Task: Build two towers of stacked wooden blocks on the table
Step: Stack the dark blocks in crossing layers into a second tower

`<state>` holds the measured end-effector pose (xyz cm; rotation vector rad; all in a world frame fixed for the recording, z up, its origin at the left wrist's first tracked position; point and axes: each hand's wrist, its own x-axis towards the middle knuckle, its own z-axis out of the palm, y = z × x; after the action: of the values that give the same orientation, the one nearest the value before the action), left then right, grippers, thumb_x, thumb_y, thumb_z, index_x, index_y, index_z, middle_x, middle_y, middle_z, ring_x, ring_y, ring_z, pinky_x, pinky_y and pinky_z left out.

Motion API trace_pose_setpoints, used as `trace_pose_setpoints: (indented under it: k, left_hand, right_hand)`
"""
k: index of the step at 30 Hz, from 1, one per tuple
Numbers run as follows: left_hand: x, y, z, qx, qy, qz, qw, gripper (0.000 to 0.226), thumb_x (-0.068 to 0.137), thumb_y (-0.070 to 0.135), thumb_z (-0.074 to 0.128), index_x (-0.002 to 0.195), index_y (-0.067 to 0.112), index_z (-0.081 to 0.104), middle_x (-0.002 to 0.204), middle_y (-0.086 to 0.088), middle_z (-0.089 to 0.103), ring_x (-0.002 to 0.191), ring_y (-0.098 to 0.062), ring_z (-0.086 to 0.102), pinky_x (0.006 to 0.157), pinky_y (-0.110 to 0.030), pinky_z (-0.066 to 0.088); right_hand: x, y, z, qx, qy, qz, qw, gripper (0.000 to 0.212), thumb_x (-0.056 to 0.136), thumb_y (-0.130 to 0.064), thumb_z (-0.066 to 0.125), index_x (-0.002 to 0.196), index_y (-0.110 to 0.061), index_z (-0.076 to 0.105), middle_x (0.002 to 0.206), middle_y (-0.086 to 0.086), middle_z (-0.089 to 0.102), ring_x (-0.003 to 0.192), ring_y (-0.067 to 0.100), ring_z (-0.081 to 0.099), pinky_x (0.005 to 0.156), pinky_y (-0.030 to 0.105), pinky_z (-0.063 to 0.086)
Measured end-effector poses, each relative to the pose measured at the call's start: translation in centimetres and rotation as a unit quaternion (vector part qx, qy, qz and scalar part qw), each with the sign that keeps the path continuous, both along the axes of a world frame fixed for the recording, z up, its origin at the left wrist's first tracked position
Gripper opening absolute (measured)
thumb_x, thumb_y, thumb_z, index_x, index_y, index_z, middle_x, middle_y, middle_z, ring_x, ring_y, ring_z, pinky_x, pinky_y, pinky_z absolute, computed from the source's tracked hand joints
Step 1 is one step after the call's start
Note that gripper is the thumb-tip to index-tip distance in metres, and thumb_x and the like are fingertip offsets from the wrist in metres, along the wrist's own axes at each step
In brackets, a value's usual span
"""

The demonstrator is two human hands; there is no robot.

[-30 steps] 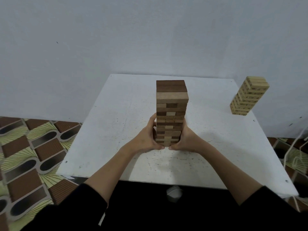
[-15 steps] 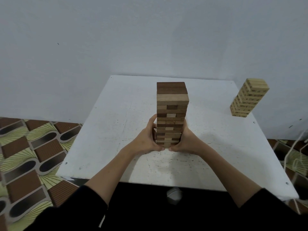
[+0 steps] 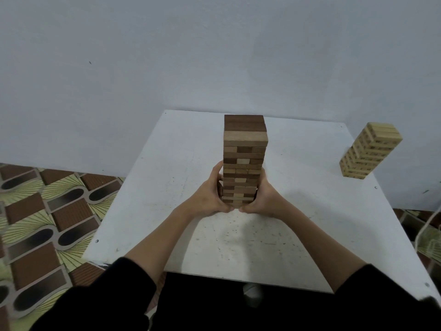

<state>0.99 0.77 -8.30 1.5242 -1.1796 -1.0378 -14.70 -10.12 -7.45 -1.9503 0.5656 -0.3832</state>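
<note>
**Both hands squaring the dark tower**

Almost nothing has moved since a second ago: my hands stay clasped at the foot of the dark tower (image 3: 244, 161), and only my view has dipped a little, so the counter (image 3: 167, 187) sits slightly lower in the frame. The tower stands upright near the counter's middle. The pale tower (image 3: 370, 154) stands well apart at the far right corner; it looks slanted, though the wide lens may account for that.

My left hand (image 3: 210, 197) curls around the tower's lower left side, thumb toward me, and my right hand (image 3: 265, 199) mirrors it on the right. Both grips are pressed against the wood, and the thumbs nearly meet at the base.

I judge the stack to be stiff block by block but loose as a whole: nothing binds the layers, so a sideways nudge could shear it or topple it. The blocks are smooth, light wood. The safest hold is low, on two opposite faces, with even pressure, and any release should be slow and level.

My fingers behind the tower are hidden, as is its back face. The pale tower's far side, and whether its layers are true, I cannot make out.
</note>
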Motion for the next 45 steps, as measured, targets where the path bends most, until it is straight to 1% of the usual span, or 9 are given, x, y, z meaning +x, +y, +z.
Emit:
trace_pose_setpoints:
  k: [6, 15, 21, 23, 26, 34, 38, 42, 45]
  left_hand:
    - [2.7, -1.8, 0.4, -0.003, -0.011, 0.006, 1.000, 0.111, 0.061, -0.009, 0.077, 0.145, 0.032, 0.016, 0.125, -0.017, 0.049, 0.101, -0.033, 0.062, 0.078, -0.056, 0.055]
    - [7.5, -5.2, 0.8, -0.011, -0.042, 0.012, 0.999, 0.111, 0.060, -0.005, 0.080, 0.144, 0.032, 0.017, 0.124, -0.014, 0.050, 0.105, -0.023, 0.060, 0.081, -0.051, 0.055]
    - [9.7, -6.7, 0.7, -0.004, -0.056, 0.005, 0.998, 0.108, 0.063, -0.009, 0.079, 0.145, 0.025, 0.017, 0.122, -0.005, 0.052, 0.103, -0.005, 0.058, 0.083, -0.031, 0.057]
    - [10.4, -7.1, 0.8, -0.001, -0.063, 0.004, 0.998, 0.108, 0.063, -0.006, 0.080, 0.144, 0.025, 0.017, 0.120, -0.003, 0.053, 0.104, -0.007, 0.058, 0.082, -0.032, 0.057]
    - [11.2, -7.5, 0.7, -0.001, -0.072, 0.002, 0.997, 0.109, 0.061, 0.000, 0.082, 0.145, 0.025, 0.017, 0.122, -0.006, 0.053, 0.108, -0.015, 0.058, 0.085, -0.043, 0.056]
    - [11.4, -7.7, 0.5, -0.004, -0.088, -0.004, 0.996, 0.107, 0.064, -0.005, 0.079, 0.145, 0.023, 0.015, 0.124, -0.005, 0.052, 0.104, -0.010, 0.058, 0.084, -0.035, 0.056]
    - [11.2, -7.3, 0.9, 0.013, -0.091, 0.006, 0.996, 0.109, 0.066, -0.006, 0.080, 0.144, 0.028, 0.012, 0.125, 0.000, 0.046, 0.097, 0.004, 0.057, 0.079, -0.020, 0.055]
    - [10.7, -6.6, 1.2, 0.063, -0.137, 0.045, 0.987, 0.113, 0.066, 0.004, 0.083, 0.146, 0.029, 0.007, 0.130, 0.006, 0.038, 0.096, -0.008, 0.052, 0.069, -0.010, 0.051]
    - [10.3, -5.5, 1.2, 0.090, -0.150, 0.070, 0.982, 0.118, 0.067, 0.009, 0.084, 0.149, 0.029, 0.002, 0.133, 0.007, 0.033, 0.097, -0.012, 0.050, 0.068, -0.015, 0.050]
  right_hand:
    - [3.0, -2.1, -0.3, -0.011, -0.012, 0.015, 1.000, 0.115, 0.061, 0.004, 0.081, 0.144, -0.010, 0.003, 0.125, 0.012, 0.045, 0.107, 0.007, 0.055, 0.087, 0.021, 0.050]
    - [8.0, -5.6, -0.5, 0.000, -0.005, 0.007, 1.000, 0.112, 0.057, -0.003, 0.079, 0.142, -0.014, 0.007, 0.124, 0.012, 0.046, 0.108, 0.010, 0.056, 0.084, 0.029, 0.053]
    - [10.3, -7.1, -0.7, -0.008, 0.003, -0.002, 1.000, 0.115, 0.056, -0.002, 0.080, 0.143, -0.017, 0.008, 0.125, 0.010, 0.046, 0.110, 0.016, 0.057, 0.089, 0.041, 0.053]
    - [10.9, -7.5, -0.6, -0.023, 0.004, 0.003, 1.000, 0.115, 0.056, 0.001, 0.081, 0.144, -0.013, 0.006, 0.122, 0.004, 0.048, 0.110, 0.012, 0.056, 0.090, 0.039, 0.052]
    - [11.6, -7.9, -0.5, -0.051, 0.009, 0.016, 0.999, 0.114, 0.059, 0.007, 0.079, 0.143, -0.006, 0.003, 0.116, -0.011, 0.047, 0.109, 0.003, 0.052, 0.092, 0.031, 0.050]
    - [11.8, -8.2, -0.5, -0.048, 0.038, 0.024, 0.998, 0.119, 0.063, 0.002, 0.080, 0.144, -0.005, -0.006, 0.116, -0.018, 0.040, 0.107, -0.002, 0.052, 0.094, 0.026, 0.048]
    - [11.6, -8.0, -0.4, -0.033, 0.052, 0.026, 0.998, 0.127, 0.058, -0.005, 0.084, 0.144, -0.010, -0.010, 0.123, -0.005, 0.042, 0.117, 0.008, 0.048, 0.099, 0.033, 0.047]
    - [11.1, -7.6, 0.1, -0.013, 0.084, 0.015, 0.996, 0.133, 0.056, -0.012, 0.086, 0.146, -0.018, -0.011, 0.130, 0.004, 0.036, 0.121, 0.018, 0.045, 0.099, 0.039, 0.047]
    - [10.4, -7.2, 0.4, -0.003, 0.115, -0.017, 0.993, 0.132, 0.061, -0.010, 0.086, 0.147, -0.022, -0.013, 0.130, 0.000, 0.033, 0.108, 0.018, 0.049, 0.087, 0.026, 0.050]
